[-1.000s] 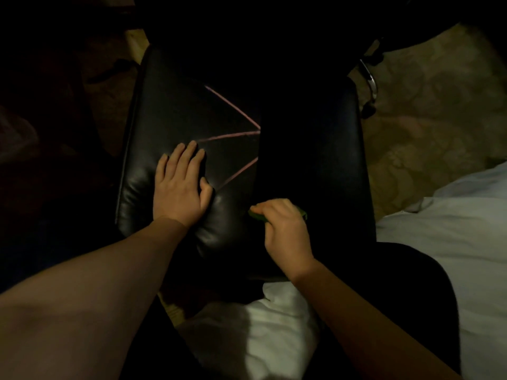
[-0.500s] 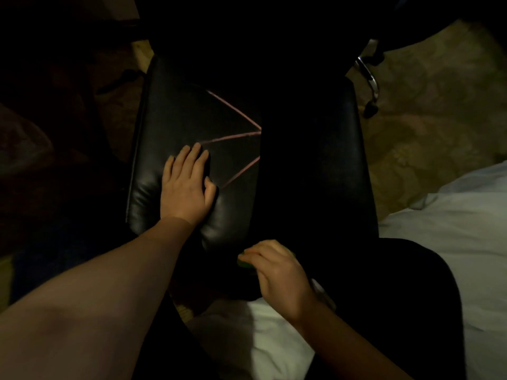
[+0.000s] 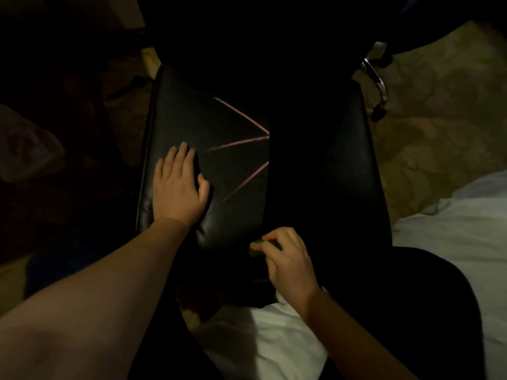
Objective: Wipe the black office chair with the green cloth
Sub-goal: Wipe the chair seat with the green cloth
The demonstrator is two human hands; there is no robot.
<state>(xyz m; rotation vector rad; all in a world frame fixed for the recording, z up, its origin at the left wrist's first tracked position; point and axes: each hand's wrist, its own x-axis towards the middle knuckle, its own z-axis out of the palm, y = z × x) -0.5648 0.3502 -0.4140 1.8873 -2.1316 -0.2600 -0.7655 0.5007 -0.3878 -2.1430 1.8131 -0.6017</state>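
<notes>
White bedding (image 3: pixel 274 349) lies nearest, at six o'clock. Just beyond it the right hand (image 3: pixel 288 259), fingers curled, grips the green cloth (image 3: pixel 256 246) at the near edge of the black office chair (image 3: pixel 329 160). Toward ten o'clock the left hand (image 3: pixel 177 190) presses flat on the seat, fingers straight. A chrome leg (image 3: pixel 380 78) glints at one o'clock.

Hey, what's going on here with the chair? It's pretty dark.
A person is cleaning a black office chair in dim light. The left hand lies flat on the seat cushion, pressing on it. The right hand pinches a bunched green cloth at the seat's near edge. White fabric lies in the foreground below the hands.
</notes>
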